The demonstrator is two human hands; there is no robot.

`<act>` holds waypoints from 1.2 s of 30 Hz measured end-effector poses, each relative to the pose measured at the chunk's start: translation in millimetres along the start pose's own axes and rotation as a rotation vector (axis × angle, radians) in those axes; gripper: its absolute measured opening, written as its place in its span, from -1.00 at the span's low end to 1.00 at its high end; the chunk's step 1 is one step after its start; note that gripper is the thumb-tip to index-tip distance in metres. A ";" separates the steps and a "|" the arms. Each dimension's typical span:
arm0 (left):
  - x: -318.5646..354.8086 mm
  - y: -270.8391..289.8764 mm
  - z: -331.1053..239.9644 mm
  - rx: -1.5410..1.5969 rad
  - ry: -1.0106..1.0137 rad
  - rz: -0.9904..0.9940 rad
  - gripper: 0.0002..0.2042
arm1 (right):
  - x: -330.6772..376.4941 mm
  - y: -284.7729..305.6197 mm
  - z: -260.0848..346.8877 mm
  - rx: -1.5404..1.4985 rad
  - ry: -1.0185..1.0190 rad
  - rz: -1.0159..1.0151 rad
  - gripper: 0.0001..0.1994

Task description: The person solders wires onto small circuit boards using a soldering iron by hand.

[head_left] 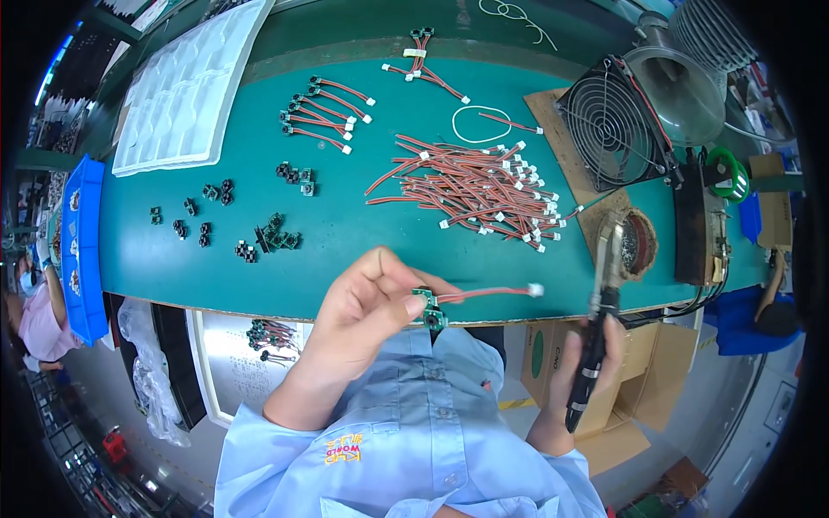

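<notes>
My left hand [361,304] pinches a small green circuit board [430,312] between thumb and fingers, just past the bench's near edge. From the board a short red-and-black cable [492,292] runs right to a white plug. My right hand [561,384] is wrapped round the black handle of a soldering iron [591,345]. The iron points away from me, its metal end beside a round brown-rimmed pot [640,245] of what looks like metal shavings. Iron and board are well apart. A heap of red-and-black cables [471,186] with white plugs lies beyond my hands.
Loose boards [275,233] lie left on the green bench [345,224], with wired boards [324,112] behind. A white tray [186,95] and blue bin [84,250] stand left. A black fan [611,125] and green-rimmed reel [730,175] stand right. Cardboard boxes [656,380] sit below.
</notes>
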State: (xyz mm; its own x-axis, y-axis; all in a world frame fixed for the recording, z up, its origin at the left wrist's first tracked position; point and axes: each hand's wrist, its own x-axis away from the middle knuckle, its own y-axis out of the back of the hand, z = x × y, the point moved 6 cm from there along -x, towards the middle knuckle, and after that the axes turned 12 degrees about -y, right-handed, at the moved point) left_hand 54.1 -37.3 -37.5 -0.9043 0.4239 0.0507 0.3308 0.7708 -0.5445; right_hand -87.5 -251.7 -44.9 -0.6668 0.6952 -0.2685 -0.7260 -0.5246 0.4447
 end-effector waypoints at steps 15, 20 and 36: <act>5.8 36.1 1.0 -1.042 -0.018 0.016 -0.82 | -58.7 -136.1 79.1 0.405 0.728 0.424 -0.67; -0.9 23.7 -17.5 -1.136 -0.319 -0.010 -0.79 | -60.2 -123.8 79.4 0.228 0.658 0.385 -0.70; 9.4 -15.9 5.1 -0.549 -0.232 0.026 -0.89 | -38.2 -80.5 74.8 -0.575 0.043 0.259 -0.56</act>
State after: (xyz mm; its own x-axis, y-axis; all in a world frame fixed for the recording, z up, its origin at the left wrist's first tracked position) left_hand 39.0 -48.0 -32.7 -0.9090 0.3785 -0.1746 0.3887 0.9210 -0.0271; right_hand 9.0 -199.3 -6.6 -0.8304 0.4965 -0.2528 -0.5069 -0.8616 -0.0273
